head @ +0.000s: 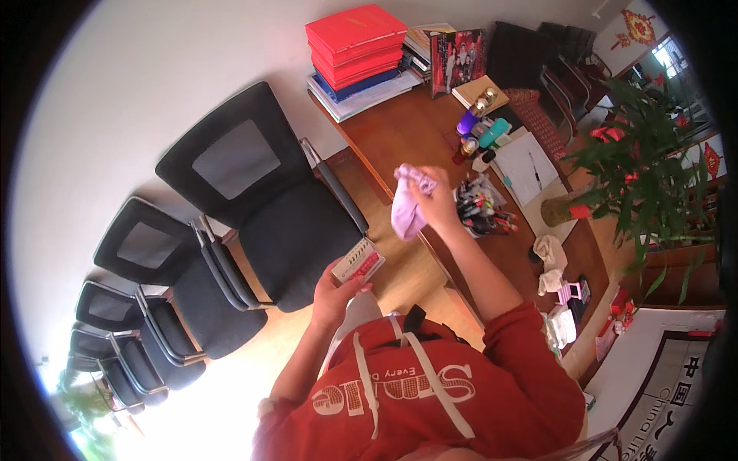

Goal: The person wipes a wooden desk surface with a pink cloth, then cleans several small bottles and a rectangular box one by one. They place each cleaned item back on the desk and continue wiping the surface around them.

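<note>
My left hand (336, 295) grips a small printed cardboard box (360, 262) in red and off-white, held over the floor near the front edge of a black chair seat. In my right hand (439, 203) is a crumpled lilac cloth (410, 201), bunched at the top and hanging down. That hand is raised by the near edge of a brown wooden desk (380, 138). Just right of it stands a holder crammed with pens (483, 210), partly hidden by my hand and forearm.
Red folders (356, 34) are stacked at the desk's far end beside a framed photo (458, 60). Bottles (470, 118), an open notebook (526, 167) and a potted plant (640, 150) stand further right. A beige cloth (549, 259) lies nearer. Black chairs (294, 242) line the wall.
</note>
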`<state>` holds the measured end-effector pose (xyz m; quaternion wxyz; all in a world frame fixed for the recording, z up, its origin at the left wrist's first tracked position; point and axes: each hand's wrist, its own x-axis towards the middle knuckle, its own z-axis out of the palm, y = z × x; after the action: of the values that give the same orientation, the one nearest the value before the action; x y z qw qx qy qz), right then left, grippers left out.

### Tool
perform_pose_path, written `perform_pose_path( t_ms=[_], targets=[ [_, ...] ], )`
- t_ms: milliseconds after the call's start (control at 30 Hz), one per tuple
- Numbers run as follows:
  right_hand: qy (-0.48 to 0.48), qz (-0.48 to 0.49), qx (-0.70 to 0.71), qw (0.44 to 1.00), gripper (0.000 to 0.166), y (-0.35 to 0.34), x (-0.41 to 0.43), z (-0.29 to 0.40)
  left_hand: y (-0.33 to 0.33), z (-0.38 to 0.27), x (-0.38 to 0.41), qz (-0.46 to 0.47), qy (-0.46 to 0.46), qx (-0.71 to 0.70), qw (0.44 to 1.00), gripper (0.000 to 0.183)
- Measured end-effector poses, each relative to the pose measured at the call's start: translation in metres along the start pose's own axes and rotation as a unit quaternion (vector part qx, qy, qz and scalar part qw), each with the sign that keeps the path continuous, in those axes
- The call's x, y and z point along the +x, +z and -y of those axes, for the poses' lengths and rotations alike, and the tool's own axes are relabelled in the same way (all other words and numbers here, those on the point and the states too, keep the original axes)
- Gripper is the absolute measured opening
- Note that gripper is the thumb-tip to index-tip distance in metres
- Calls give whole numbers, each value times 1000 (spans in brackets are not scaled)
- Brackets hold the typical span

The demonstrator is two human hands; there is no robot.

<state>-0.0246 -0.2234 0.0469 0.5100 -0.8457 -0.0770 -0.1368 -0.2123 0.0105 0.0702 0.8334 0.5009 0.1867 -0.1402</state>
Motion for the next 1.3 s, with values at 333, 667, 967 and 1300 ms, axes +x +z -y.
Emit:
perform_pose_path(
  t_ms=[333,667,967,1300],
  targets=[
    [44,121,-129,983,46,29,69,-37,-30,-53,77,-1,-40,29,999,61],
    [-80,11,-378,922,45,28,266,-120,-24,-65,132,-27,-58,0,998,57],
    [-12,110,-446,888,35,76,267,-203,-29,-51,146,-60,-79,12,995,54],
    [-42,164,-452,876,15,76,102,-133,-9,-59,167,-20,-72,-14,997,57]
  ],
)
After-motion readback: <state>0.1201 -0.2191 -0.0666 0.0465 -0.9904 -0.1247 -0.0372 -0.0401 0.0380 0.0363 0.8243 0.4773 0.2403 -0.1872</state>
